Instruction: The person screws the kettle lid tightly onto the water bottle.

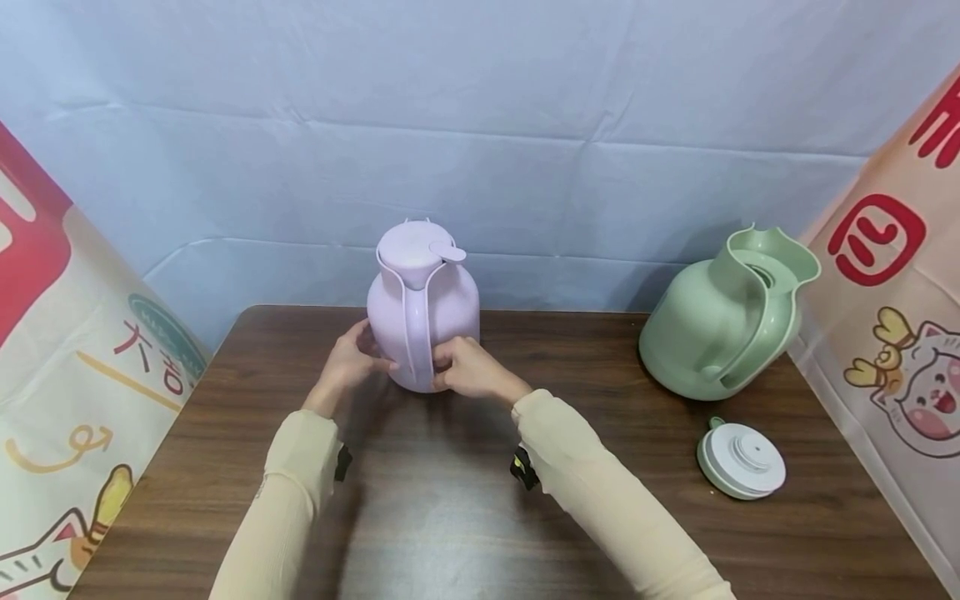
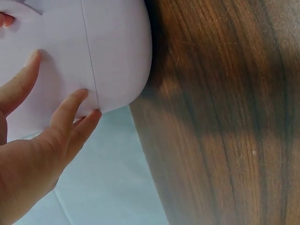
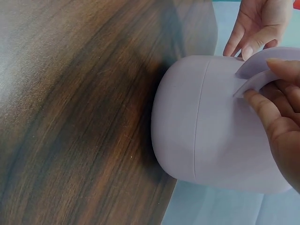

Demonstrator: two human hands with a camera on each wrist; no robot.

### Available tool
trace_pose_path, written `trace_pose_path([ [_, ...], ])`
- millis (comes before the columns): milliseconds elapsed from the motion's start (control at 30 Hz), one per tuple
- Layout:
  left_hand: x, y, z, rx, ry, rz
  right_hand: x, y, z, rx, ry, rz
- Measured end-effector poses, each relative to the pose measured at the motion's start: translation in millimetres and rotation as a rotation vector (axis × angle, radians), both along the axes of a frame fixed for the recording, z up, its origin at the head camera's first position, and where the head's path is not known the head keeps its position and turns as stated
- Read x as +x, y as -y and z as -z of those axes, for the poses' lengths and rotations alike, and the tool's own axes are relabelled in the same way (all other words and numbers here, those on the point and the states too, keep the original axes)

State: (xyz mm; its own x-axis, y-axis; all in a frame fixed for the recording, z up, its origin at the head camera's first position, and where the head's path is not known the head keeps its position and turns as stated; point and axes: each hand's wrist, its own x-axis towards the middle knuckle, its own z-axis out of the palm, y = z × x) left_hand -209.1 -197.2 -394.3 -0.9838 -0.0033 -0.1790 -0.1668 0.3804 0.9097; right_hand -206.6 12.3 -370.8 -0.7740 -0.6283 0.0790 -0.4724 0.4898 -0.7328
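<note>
A lilac thermos jug [image 1: 459, 310] stands upright near the back edge of the table, its lid on and its handle facing me. My right hand [image 1: 472, 367] curls its fingers round the lower part of the handle [image 1: 416, 329]; the right wrist view shows thumb and fingers [image 3: 265, 110] about it. On the jug's left side rests my left hand [image 1: 347, 362], thumb and fingers spread and fairly straight against the body [image 2: 117, 51]. The lid [image 1: 411, 244] has a small lever pointing right.
To the right stands a green thermos jug [image 1: 678, 325] with an uncovered mouth. In front of it a green-and-white lid [image 1: 742, 460] lies white side up on the wooden table [image 1: 435, 517]. A pale cloth [image 1: 480, 150] hangs behind; printed panels [image 1: 918, 333] flank the table.
</note>
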Motion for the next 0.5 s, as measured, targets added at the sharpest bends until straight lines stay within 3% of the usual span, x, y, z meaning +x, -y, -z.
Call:
trace_pose_path([
  [267, -6.7, 2.5, -1.0, -0.072, -0.004, -0.001, -3.6, 6.7, -1.5, 0.005, 0.040, 0.016],
  [500, -7.2, 1.7, -1.3, -0.048, 0.027, -0.012, -4.0, 6.8, -2.0, -0.010, 0.063, 0.019],
])
